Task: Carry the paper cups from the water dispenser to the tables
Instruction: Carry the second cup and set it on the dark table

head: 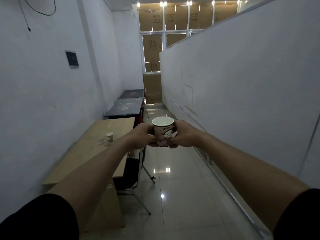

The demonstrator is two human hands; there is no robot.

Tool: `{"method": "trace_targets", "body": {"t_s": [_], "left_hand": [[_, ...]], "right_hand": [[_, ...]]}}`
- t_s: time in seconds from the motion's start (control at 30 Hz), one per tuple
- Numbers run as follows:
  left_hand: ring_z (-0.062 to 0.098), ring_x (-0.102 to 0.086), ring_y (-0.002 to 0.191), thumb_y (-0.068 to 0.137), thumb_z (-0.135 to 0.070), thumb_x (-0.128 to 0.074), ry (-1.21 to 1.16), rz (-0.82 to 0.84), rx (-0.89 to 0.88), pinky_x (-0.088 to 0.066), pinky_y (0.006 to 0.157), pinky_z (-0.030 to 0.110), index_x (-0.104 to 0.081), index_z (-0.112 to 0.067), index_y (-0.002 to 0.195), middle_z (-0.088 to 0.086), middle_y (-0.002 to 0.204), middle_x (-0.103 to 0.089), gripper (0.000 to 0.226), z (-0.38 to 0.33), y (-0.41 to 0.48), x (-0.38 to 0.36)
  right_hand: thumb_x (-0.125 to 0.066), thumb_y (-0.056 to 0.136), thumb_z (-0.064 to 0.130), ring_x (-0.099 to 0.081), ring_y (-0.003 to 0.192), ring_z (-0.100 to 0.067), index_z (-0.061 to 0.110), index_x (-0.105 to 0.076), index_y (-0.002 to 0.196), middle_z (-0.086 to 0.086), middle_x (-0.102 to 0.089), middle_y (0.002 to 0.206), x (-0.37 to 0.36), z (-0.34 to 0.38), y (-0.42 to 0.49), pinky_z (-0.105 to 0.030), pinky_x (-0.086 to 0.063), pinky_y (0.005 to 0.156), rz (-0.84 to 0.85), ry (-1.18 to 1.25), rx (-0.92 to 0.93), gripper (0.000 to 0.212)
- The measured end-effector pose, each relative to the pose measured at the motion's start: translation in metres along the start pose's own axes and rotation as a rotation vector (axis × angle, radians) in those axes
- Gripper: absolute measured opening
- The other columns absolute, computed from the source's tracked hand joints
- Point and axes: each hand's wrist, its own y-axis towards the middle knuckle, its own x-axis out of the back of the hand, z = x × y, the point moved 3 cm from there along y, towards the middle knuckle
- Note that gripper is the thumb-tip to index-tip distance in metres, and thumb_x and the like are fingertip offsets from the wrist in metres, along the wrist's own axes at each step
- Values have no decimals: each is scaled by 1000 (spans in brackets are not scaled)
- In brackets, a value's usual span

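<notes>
Two hands, left hand [144, 135] and right hand [184, 135], close around one cup [163, 133] at 12 o'clock, upright, above the floor [181, 196]. Another cup [110, 137] stands on the desk [97, 149] at 10 o'clock. Water may spill if the hands squeeze or tilt.

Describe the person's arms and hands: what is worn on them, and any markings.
Both arms are bare from above the elbow down to the hands. A short black sleeve covers each upper arm: left sleeve, right sleeve. The left hand and right hand wear no gloves. No watch, ring or marking shows.
</notes>
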Motion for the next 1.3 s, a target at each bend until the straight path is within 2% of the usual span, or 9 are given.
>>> {"method": "trace_targets", "body": {"t_s": [0.13,0.27,0.4,0.5,0.63,0.77,0.97,1.07,1.3], "left_hand": [[9,-74,86,87,-15,-76,20,0,5,-57,67,18,-68,-15,119,-3,97,-75,33,16,51,15],[11,-74,88,87,-17,-75,14,7,-20,-59,70,21,-69,-28,106,-2,96,-76,23,41,105,31],[14,-74,89,87,-21,-76,34,16,-22,-60,73,25,-68,-19,117,-1,100,-75,32,67,168,53],[12,-75,88,84,-27,-79,37,32,-25,-58,69,20,-70,-28,108,-4,97,-77,26,89,221,77],[18,-75,91,81,-30,-82,34,69,-8,-61,80,31,-71,-21,114,0,102,-77,36,120,299,112],[15,-75,88,79,-33,-83,30,86,-20,-59,70,22,-71,-33,102,-7,97,-78,25,144,371,143],[14,-75,88,80,-33,-81,41,96,-16,-60,71,24,-70,-35,102,-10,97,-77,25,180,475,177],[11,-75,85,82,-30,-80,37,94,-16,-58,66,18,-69,-39,96,-13,94,-77,20,196,529,190],[10,-75,79,84,-19,-79,23,14,-19,-55,61,16,-68,-33,98,-13,88,-77,22,234,669,224]], "right_hand": [[-93,75,16,-78,75,-25,19,-60,131,-5,-73,107,16,-25,48,-44,-67,70,9,5,1,65],[-92,76,14,-78,78,-30,25,-60,125,-6,-71,110,29,-53,99,-41,-67,69,9,28,-22,59],[-91,77,13,-78,80,-31,19,-59,133,-8,-71,112,43,-81,160,-41,-67,71,14,35,-36,65],[-91,77,13,-78,83,-30,18,-58,136,-7,-71,111,56,-101,215,-40,-67,72,21,25,-50,67],[-90,78,11,-78,86,-34,14,-58,135,-9,-72,111,71,-128,292,-45,-67,75,-4,13,-72,65],[-88,80,8,-77,89,-37,11,-57,137,-13,-71,114,89,-155,361,-48,-66,77,-25,20,-76,64],[-86,82,10,-76,90,-38,10,-55,140,-16,-70,118,119,-202,459,-51,-65,81,-20,15,-91,65],[-87,82,10,-77,88,-37,10,-56,140,-15,-70,116,137,-233,513,-51,-65,80,-15,12,-83,66],[-84,83,4,-77,85,-38,14,-59,134,-10,-73,105,189,-308,653,-37,-66,69,8,23,-41,58]]}}
